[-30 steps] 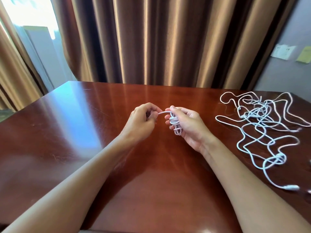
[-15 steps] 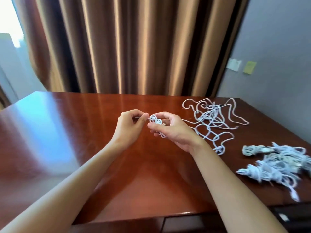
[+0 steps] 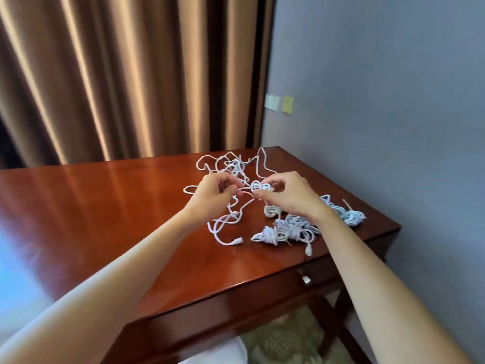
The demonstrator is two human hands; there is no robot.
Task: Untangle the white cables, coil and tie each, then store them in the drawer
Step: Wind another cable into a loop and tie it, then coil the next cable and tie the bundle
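Mid-frame, the right hand (image 3: 290, 197) grips the small coil (image 3: 259, 186); the left hand (image 3: 212, 194) pinches its tail, apparently. Cinch the wrap snugly, keeping loops together.

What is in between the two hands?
In the head view, a short white cable end bridges the gap: the left hand pinches it, and it runs to the small coiled cable gripped by the right hand.

White cables (image 3: 231, 219) on a glossy reddish-brown bench (image 3: 118, 206); striped brown-gold curtain (image 3: 118, 74) beyond the hands; grey-blue wall (image 3: 380, 101); yellow note (image 3: 288, 105); possibly green-patterned carpet (image 3: 288, 342).
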